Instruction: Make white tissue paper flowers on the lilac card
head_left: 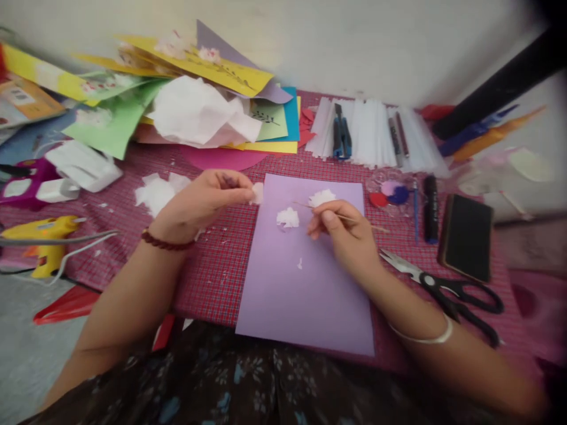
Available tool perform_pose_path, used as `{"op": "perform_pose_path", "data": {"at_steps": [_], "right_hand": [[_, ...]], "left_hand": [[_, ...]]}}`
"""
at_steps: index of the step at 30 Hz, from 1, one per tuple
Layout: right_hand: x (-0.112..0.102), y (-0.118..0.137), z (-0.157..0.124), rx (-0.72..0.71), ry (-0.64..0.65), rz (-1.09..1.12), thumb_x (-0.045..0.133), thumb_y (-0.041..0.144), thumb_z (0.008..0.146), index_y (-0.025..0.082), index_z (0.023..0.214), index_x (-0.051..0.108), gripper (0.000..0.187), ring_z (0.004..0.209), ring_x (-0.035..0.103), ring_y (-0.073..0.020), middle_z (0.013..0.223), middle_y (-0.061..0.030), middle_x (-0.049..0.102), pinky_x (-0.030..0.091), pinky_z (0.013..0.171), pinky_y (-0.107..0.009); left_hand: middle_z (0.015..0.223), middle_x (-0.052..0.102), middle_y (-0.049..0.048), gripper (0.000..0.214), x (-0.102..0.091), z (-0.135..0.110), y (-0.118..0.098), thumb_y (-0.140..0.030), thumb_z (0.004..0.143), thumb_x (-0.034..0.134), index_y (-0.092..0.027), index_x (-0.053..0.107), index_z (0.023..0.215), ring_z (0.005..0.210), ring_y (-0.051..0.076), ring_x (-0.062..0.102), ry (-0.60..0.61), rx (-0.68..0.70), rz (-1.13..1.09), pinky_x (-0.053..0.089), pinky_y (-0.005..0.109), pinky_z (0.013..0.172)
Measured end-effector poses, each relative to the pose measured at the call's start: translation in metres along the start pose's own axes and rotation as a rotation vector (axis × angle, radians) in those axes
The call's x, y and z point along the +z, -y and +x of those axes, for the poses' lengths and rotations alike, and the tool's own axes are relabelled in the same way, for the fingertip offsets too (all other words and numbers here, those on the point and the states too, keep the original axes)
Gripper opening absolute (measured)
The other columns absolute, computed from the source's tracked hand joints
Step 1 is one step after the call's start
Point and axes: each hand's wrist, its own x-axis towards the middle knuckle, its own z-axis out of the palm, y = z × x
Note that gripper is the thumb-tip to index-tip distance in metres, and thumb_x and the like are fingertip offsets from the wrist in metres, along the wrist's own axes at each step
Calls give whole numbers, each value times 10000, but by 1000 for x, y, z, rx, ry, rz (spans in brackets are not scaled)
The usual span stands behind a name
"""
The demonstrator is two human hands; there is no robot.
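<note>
A purple sheet of paper [305,301] lies in front of me on the checked tablecloth. Two white paper clumps sit on it: one clump [287,218] left of centre, and another clump [322,198] partly behind my right hand. A tiny white scrap [300,264] lies lower down. My left hand [221,192] pinches a small white piece of paper [257,193] at the sheet's upper left edge. Over the sheet's right side, my right hand [341,227] is closed on a thin wooden stick [354,221], whose tip points left above the clumps.
Torn white paper [157,192] lies left of my left hand. Scissors [436,284], a black marker [430,209] and a dark phone-like slab [466,236] are at right. A yellow glue gun [44,236] is at left. Coloured cards [221,68] and glue sticks [372,133] line the back.
</note>
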Motion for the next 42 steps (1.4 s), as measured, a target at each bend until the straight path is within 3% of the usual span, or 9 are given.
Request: {"op": "perform_pose_path", "data": {"at_steps": [5, 11, 15, 18, 21, 26, 30, 36, 42], "right_hand": [[3, 10, -2, 65, 107, -92, 634, 479, 896, 201, 981, 616, 291, 695, 625, -115, 795, 2, 663, 512, 669, -270], [7, 14, -3, 21, 224, -231, 650, 339, 860, 207, 862, 584, 148, 611, 495, -90, 702, 45, 567, 413, 579, -233], [11, 12, -2, 63, 154, -259, 600, 284, 852, 207, 795, 552, 107, 581, 464, -95, 636, 54, 522, 388, 564, -241], [12, 13, -2, 69, 101, -260, 608, 269, 833, 202, 762, 552, 112, 598, 477, -100, 641, 46, 536, 398, 573, -246], [11, 14, -2, 74, 97, -221, 619, 276, 833, 201, 775, 562, 111, 596, 501, -100, 638, 45, 554, 412, 568, -244], [-1, 9, -1, 47, 48, -59, 620, 359, 883, 203, 978, 618, 183, 672, 635, -114, 825, 4, 686, 520, 650, -278], [-10, 1, -2, 14, 51, -122, 526, 452, 963, 202, 1058, 674, 306, 579, 590, -99, 749, 5, 663, 498, 575, -267], [-11, -5, -4, -91, 164, -266, 512, 382, 987, 203, 993, 700, 260, 669, 607, -115, 792, -12, 654, 511, 631, -277], [-9, -7, -4, -124, 205, -372, 505, 367, 990, 210, 990, 687, 240, 695, 608, -135, 774, -16, 649, 513, 675, -301]], "left_hand": [[679, 642, 2, 130, 43, -6, -6, -305, 787, 643, -205, 637, 705, 629, 130, 584, 334, -60, -77, 488, 266, 607], [662, 615, -9, 222, 55, -9, -10, -338, 847, 580, -204, 599, 671, 633, 125, 562, 434, -45, 4, 477, 251, 619], [700, 613, 5, 330, 59, -11, -10, -398, 932, 480, -196, 584, 693, 678, 133, 562, 356, 10, 64, 472, 246, 629], [746, 621, -6, 189, 67, -13, -9, -362, 825, 656, -186, 612, 772, 701, 122, 561, 289, 62, 73, 463, 234, 634], [738, 614, -5, 161, 69, -15, -9, -305, 791, 694, -176, 609, 746, 702, 116, 556, 180, 109, 97, 462, 243, 649], [767, 623, -1, 217, 47, -9, -10, -271, 796, 709, -197, 543, 677, 745, 131, 575, -100, 77, -89, 483, 304, 704], [655, 546, -36, 288, 27, 3, 0, -179, 753, 742, -200, 489, 617, 661, 92, 524, -233, 68, -254, 473, 311, 715], [682, 595, -5, 162, 23, 14, 23, -235, 728, 745, -191, 591, 701, 602, 92, 515, -219, 31, -194, 442, 270, 589], [723, 641, 15, 82, 24, 13, 24, -256, 774, 671, -185, 640, 749, 645, 120, 562, -147, 2, 13, 443, 268, 616]]}}
